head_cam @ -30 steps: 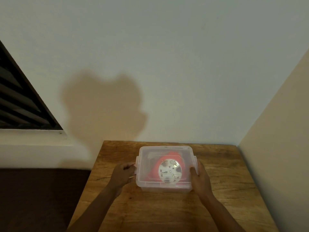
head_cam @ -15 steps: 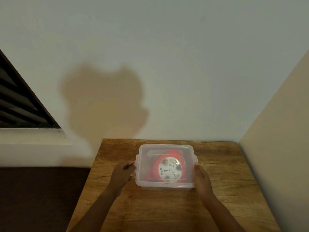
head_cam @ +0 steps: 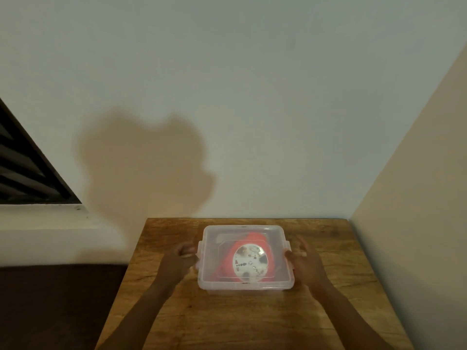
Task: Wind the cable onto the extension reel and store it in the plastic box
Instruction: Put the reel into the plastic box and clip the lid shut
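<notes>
Flanking a lidded box, reel inside

Both hands frame the clear plastic box (head_cam: 246, 258) on the wooden table (head_cam: 328, 286). Between them, under the lid, lies the red extension reel (head_cam: 249, 261). Left hand (head_cam: 180, 261) curls loosely beside one clip; right hand (head_cam: 307, 263) spreads its fingers, thumb touching the other.

Wooden table (head_cam: 227, 319) against a pale wall (head_cam: 227, 72), dark louvred window (head_cam: 22, 173) at left.
</notes>
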